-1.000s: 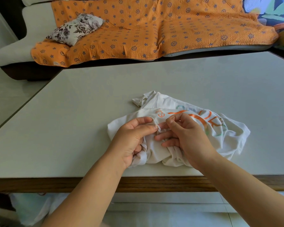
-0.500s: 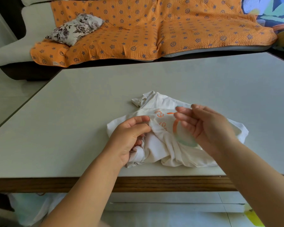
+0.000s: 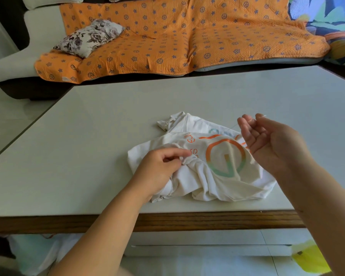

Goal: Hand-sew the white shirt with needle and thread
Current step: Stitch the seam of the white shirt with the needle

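While left hand (image 3: pixel 159 168) pinches shirt (image 3: pixel 207 176), right hand (image 3: pixel 271 140) has pulled thread (image 3: pixel 231 127) higher.

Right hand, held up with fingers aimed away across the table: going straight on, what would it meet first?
Nothing close: the right hand hangs above the shirt, and ahead lies bare table, then probably the orange sofa cover. Height is hard to judge.

A single camera, worn on the person's head, faces forward and down across the table (image 3: pixel 88 140): left hand (image 3: pixel 159 168) and right hand (image 3: pixel 271 144) close beneath, sofa (image 3: pixel 44 26) far behind.
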Motion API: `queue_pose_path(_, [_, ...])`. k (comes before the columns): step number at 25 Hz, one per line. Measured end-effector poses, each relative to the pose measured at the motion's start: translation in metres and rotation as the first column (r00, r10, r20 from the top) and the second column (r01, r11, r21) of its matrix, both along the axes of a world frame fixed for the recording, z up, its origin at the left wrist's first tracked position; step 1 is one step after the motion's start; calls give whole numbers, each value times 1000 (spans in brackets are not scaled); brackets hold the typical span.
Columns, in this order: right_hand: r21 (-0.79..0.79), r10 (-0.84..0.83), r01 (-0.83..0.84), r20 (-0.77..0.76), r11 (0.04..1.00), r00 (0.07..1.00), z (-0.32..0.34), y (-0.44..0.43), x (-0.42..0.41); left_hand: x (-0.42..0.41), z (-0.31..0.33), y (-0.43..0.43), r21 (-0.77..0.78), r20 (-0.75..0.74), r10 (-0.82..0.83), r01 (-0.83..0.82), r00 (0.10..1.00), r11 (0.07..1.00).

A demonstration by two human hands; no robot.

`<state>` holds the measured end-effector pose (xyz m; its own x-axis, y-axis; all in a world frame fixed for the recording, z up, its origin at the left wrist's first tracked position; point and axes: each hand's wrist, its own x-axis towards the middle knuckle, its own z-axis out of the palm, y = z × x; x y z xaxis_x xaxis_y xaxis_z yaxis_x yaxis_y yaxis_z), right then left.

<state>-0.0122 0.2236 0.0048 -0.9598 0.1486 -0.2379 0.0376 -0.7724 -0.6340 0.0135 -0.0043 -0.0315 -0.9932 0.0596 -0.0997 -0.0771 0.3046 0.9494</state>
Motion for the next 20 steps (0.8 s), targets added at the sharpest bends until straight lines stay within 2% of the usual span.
queue_pose_path(1, [-2,15,-15,-20,1000,1000,3,0,2,2,1,1,-87,-41,-37,33,998,996])
queue_pose_path(3, [-4,26,-26,-47,1000,999,8,-1,4,4,2,2,-157,-84,-63,50,994,986])
queue_pose_path(9, [20,-10,10,-22,1000,1000,2,-6,-3,6,0,-2,-107,-76,-25,17,997,994])
queue_pose_path(12, [191,7,-23,82,981,997,-6,-8,-8,4,-4,-2,-154,-204,88,-121,975,981])
queue_pose_path(14, [346,51,-100,149,933,988,-12,-9,-8,4,-3,-3,-155,-307,139,-193,941,969])
queue_pose_path(18, [551,23,-154,238,820,971,-20,-9,-1,11,3,-5,-145,-453,66,-146,889,978])
queue_pose_path(20, [588,-17,-134,244,798,970,-19,-7,4,16,7,-4,-92,-437,22,-69,899,993])
